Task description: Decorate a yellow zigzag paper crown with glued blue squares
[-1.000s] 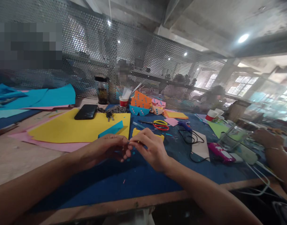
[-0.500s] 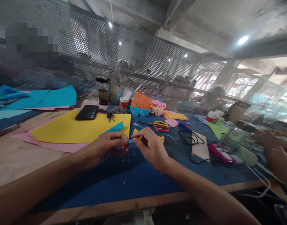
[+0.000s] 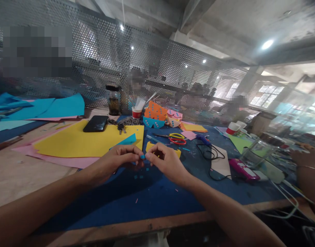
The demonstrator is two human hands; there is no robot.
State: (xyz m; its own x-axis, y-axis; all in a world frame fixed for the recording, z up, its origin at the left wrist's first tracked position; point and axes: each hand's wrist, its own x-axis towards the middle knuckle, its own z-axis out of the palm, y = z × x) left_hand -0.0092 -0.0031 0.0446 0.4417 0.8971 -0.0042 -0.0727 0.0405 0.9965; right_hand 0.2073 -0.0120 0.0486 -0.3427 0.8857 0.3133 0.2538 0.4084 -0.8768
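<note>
Between the fingertips of both hands is a small blue paper piece (image 3: pixel 142 156). My left hand (image 3: pixel 122 158) pinches it from the left, and my right hand (image 3: pixel 165 161) has thumb and forefinger closed at its right end. Below them, several tiny blue paper squares (image 3: pixel 140 177) lie on the dark blue table mat (image 3: pixel 116 209). A yellow paper cut-out (image 3: pixel 177 153) sits behind my right hand, partly hidden by it. Behind my left hand, a blue paper strip (image 3: pixel 126 140) rests on a large yellow sheet (image 3: pixel 69 142).
A black phone (image 3: pixel 96 123) and keys (image 3: pixel 121 127) lie on the yellow sheet. Scissors (image 3: pixel 176 138), a blue glue gun (image 3: pixel 203 139) and a magenta device (image 3: pixel 243 169) are to the right. Dotted paper shapes (image 3: pixel 155 111) stand at the back. Another person's hand (image 3: pixel 305 161) is far right.
The blue paper piece shows less between my fingertips, and my hands have shifted only slightly. At far right, the other person's hand has moved a little to the right and down.
</note>
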